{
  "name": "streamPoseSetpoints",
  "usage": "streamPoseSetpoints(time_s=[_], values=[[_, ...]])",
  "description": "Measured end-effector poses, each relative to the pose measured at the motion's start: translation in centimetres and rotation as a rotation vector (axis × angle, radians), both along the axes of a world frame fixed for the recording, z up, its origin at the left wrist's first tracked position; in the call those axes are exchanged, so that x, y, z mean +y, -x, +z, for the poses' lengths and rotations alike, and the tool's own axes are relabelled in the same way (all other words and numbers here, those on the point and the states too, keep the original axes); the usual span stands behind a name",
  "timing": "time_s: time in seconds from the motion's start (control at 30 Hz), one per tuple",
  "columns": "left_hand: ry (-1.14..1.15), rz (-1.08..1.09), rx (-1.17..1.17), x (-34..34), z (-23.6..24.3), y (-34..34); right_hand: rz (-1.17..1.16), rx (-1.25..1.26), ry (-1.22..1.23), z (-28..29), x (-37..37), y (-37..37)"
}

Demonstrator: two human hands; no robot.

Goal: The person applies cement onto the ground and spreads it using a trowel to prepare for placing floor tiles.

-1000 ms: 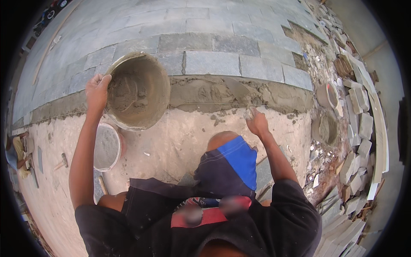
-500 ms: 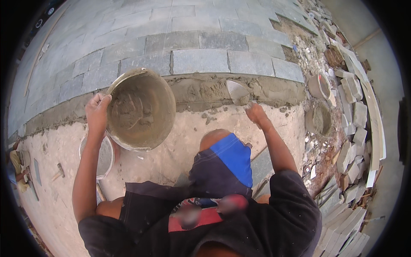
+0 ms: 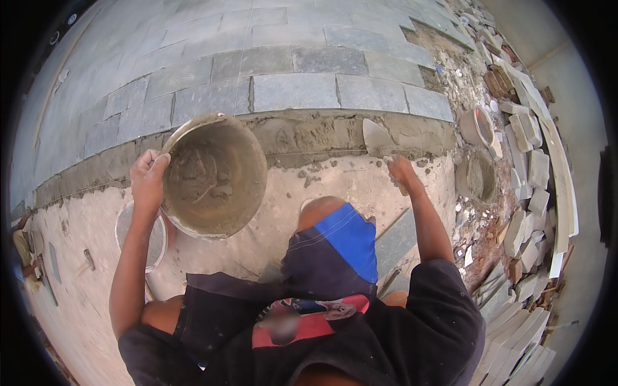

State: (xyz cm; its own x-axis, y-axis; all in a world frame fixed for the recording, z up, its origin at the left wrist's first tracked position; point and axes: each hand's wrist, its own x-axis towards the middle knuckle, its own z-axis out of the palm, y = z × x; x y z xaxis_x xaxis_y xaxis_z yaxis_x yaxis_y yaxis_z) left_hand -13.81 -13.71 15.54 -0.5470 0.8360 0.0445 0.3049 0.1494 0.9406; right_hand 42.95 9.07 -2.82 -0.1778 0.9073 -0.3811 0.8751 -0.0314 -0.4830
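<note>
Across the dark shirt (image 3: 380, 341) runs a printed panel (image 3: 351, 303) in red, white and dark tones, part of it blurred too far to make out. Beyond the knees, the laid grey slabs (image 3: 295, 92) end in a straight edge, and a band of wet mortar (image 3: 309, 135) runs along it, with a thin string (image 3: 286, 154) stretched near the band's closer side. Between that band and the person, the dusty floor (image 3: 286, 183) gives the arms open room in the middle. On the right, the room closes in: a mortar-caked round tub (image 3: 459, 180) stands among rubble, with stacked stone pieces (image 3: 539, 168) further out. A pale-rimmed pail (image 3: 163, 243) sits partly behind the left forearm, and a hammer (image 3: 89, 259) lies further left.

The left hand (image 3: 147, 170) is closed on the rim of a large mortar-smeared bucket (image 3: 252, 170), fingers at its left side; the bucket tips so its mouth faces up toward the person, with mortar inside. From where I stand, I can't tell whether its base touches the floor. The right hand (image 3: 404, 174) grips a trowel (image 3: 376, 137) by its handle, well apart from the bucket, the blade over the mortar band, pointing toward the slabs.
</note>
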Motion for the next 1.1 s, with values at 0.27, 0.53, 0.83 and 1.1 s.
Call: streamPoseSetpoints(time_s=[0.27, 0.53, 0.83, 1.1], values=[[0.028, -0.036, -0.069, 0.1, -1.2, -0.4, -0.698, 1.010, 0.540, -1.7, -4.4, 2.3], [0.039, -0.064, -0.109, 0.2, -2.2, -0.6, -0.701, 1.198, 0.623, -3.6, -5.6, 10.4], [0.065, -0.057, -0.008, 1.3, -2.3, -0.7, -0.624, 1.092, 0.640, -4.0, -7.3, 16.5], [0.068, -0.041, 0.025, 0.9, -2.7, -0.1, -0.359, 0.774, 0.681, -0.9, -5.3, 15.2]])
